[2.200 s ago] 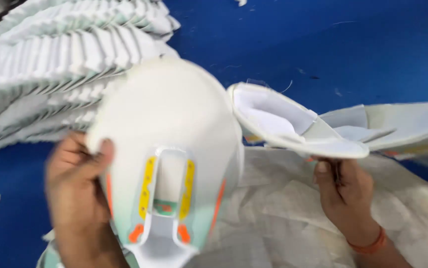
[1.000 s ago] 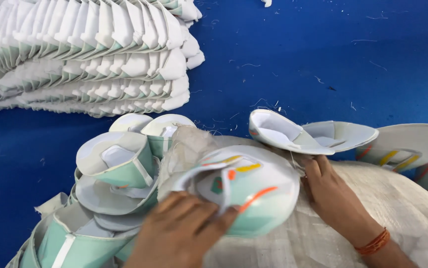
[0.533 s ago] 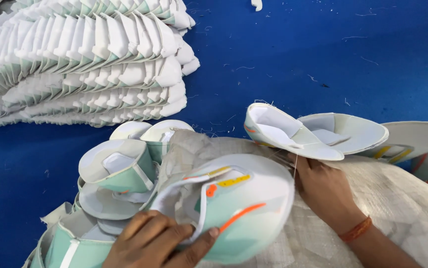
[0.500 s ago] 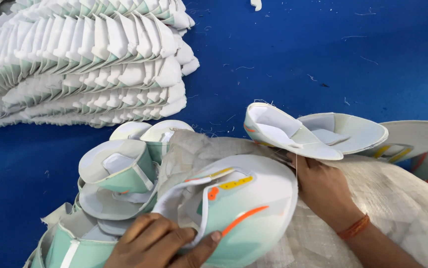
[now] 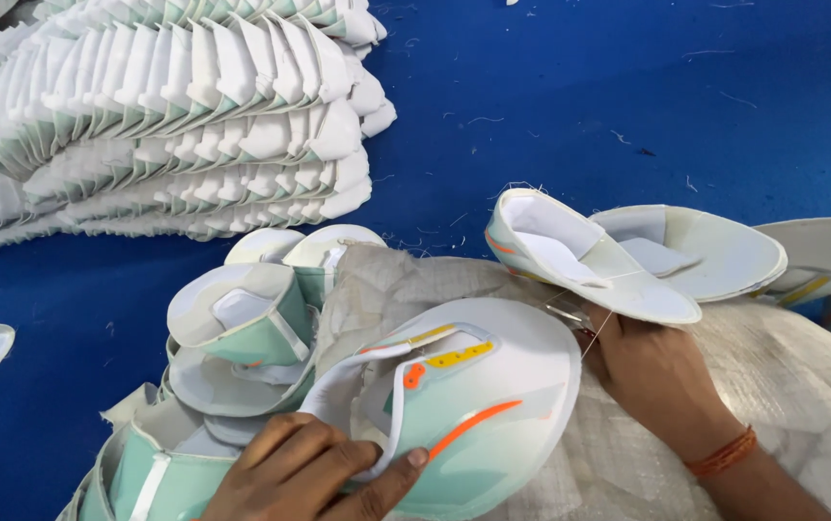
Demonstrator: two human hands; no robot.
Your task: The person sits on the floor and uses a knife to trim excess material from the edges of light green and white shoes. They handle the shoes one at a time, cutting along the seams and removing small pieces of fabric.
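- Head view, lower centre: my left hand [image 5: 314,473] has fingers and thumb closed on the near rim of a mint-and-white shoe upper [image 5: 468,410] with yellow and orange trim. It lies on the woven sack [image 5: 811,386].
- Right of centre: my right hand [image 5: 661,376] is closed, pinching the underside of a second upper [image 5: 579,260] that sits tilted above the sack. Thin thread ends hang between this piece and my fingers.
- Risk: those threads could snag the first upper's edge if I pull the two apart; I judge the pieces close enough for that.
- Risk: my left grip is on the rim only, so the soft upper may fold or slip.
- Lower left: the loose pile of uppers [image 5: 232,347] sits just beside my left hand; a sideways sweep could topple it.
- Upper left: stacked rows of uppers [image 5: 164,116], well apart from both hands.
- Open room: blue table surface [image 5: 627,96] in the upper right carries only lint. More uppers [image 5: 705,251] crowd the right edge.
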